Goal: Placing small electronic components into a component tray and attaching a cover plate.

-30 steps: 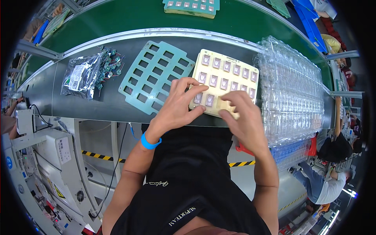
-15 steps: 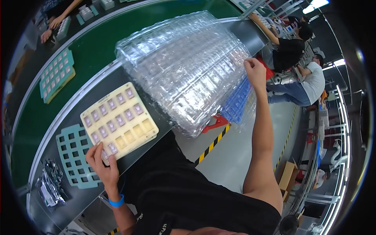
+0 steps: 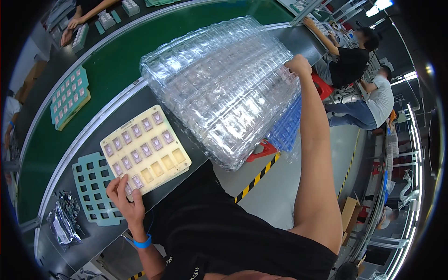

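The left hand (image 3: 129,206) is resting on the near left corner of a cream tray (image 3: 157,169), its thumb and fingers parting a little around a small pinkish piece (image 3: 136,181) and touching the tray. The tray is lying flat on the dark desk (image 3: 60,255), carrying rows of such pieces, while four near-row pockets are showing bare bottoms. The right hand (image 3: 299,65) is reaching well away to the right end of a stack of clear plastic trays (image 3: 219,84). Its fingers are bunching in a narrow grip — I cannot tell whether they are holding anything. A line of print is running along the cream tray's far edge, too small to read; pale lettering is showing on the black shirt (image 3: 224,238). A green frame (image 3: 95,205) is lying left of the tray — a silver bag (image 3: 63,226) nearer still.
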Tool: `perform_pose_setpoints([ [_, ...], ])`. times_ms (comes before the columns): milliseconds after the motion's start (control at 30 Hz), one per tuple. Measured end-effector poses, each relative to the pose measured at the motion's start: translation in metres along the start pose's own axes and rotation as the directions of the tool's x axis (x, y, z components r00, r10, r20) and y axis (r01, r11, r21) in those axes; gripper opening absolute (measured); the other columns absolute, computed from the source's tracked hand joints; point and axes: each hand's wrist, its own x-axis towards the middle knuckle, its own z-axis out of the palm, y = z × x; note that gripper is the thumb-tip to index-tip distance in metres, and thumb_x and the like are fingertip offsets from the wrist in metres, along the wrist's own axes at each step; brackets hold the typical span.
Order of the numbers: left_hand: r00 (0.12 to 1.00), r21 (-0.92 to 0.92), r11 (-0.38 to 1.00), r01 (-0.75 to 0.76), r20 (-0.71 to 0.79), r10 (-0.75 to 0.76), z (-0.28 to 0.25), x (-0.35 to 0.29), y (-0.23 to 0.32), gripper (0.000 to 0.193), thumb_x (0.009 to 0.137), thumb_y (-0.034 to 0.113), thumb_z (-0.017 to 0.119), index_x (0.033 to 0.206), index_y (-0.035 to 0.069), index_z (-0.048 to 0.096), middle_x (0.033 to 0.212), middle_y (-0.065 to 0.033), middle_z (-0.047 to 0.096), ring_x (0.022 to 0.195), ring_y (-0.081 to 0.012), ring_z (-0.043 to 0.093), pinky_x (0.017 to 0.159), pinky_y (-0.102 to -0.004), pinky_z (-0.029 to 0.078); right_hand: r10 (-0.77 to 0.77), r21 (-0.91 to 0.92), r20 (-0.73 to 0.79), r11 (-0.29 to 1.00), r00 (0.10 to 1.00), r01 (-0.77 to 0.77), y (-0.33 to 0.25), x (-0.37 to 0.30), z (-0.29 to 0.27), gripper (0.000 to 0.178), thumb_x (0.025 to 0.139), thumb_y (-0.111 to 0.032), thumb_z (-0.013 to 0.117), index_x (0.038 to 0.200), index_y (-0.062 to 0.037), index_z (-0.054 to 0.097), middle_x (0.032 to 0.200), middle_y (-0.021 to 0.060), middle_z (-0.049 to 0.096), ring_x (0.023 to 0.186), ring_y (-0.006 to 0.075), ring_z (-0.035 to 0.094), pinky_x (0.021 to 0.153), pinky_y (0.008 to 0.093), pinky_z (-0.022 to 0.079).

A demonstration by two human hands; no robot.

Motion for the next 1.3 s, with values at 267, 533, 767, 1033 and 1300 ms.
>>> perform_pose_setpoints([
  [267,1.000,-0.024,1.000,0.011,0.005,-0.011,-0.008,-0.006,-0.001,0.043,0.087,0.013,0.065,0.128,0.002,0.064,0.129,-0.0168,0.046,0.120,-0.0328,0.048,0.103,-0.0423,0.041,0.006,-0.009,0.023,1.000,1.000,-0.006,-0.001,0.027,0.009,0.038,0.078,-0.018,0.066,0.112,-0.0043,0.074,0.124,0.0203,0.069,0.119,0.0365,0.066,0.097,0.0429,0.054],
  [533,0.998,-0.080,0.997,-0.006,-0.061,0.001,-0.004,0.002,-0.001,0.044,0.077,0.007,0.075,0.121,0.006,0.069,0.123,-0.0140,0.052,0.110,-0.0313,0.051,0.091,-0.0376,0.048,-0.378,0.297,-0.239,0.849,0.894,0.438,0.004,0.034,-0.035,0.018,0.081,-0.014,0.065,0.065,-0.0047,0.066,0.060,0.0038,0.060,0.058,0.0125,0.058,0.050,0.0290,0.044],
  [767,0.995,-0.096,0.995,-0.030,-0.098,0.021,-0.003,0.004,0.002,0.045,0.079,0.012,0.076,0.123,0.009,0.069,0.122,-0.0118,0.053,0.105,-0.0291,0.050,0.083,-0.0364,0.046,-0.862,0.688,-0.131,0.277,0.491,0.671,-0.162,-0.278,-0.015,0.008,0.089,-0.003,0.068,0.092,-0.0033,0.060,0.077,0.0012,0.064,0.071,0.0097,0.062,0.065,0.0265,0.051],
  [1033,0.968,0.069,0.987,-0.143,-0.197,0.154,-0.011,0.006,0.013,0.043,0.075,0.021,0.079,0.117,0.015,0.072,0.120,-0.0074,0.057,0.106,-0.0289,0.049,0.092,-0.0423,0.037,-0.965,0.498,-0.028,0.212,0.259,0.841,-0.203,-0.433,0.052,0.013,0.086,-0.010,0.069,0.089,-0.0042,0.058,0.075,0.0138,0.069,0.070,0.0353,0.069,0.061,0.0428,0.053],
  [1300,0.974,0.112,0.978,-0.179,-0.121,0.192,-0.008,0.016,0.030,0.046,0.074,0.026,0.081,0.118,0.016,0.073,0.121,-0.0030,0.058,0.113,-0.0273,0.045,0.097,-0.0421,0.033,-0.933,0.528,0.027,0.318,0.358,0.788,-0.194,-0.437,0.046,0.019,0.086,-0.014,0.073,0.097,-0.0027,0.061,0.081,0.0166,0.069,0.071,0.0363,0.069,0.064,0.0442,0.054],
])
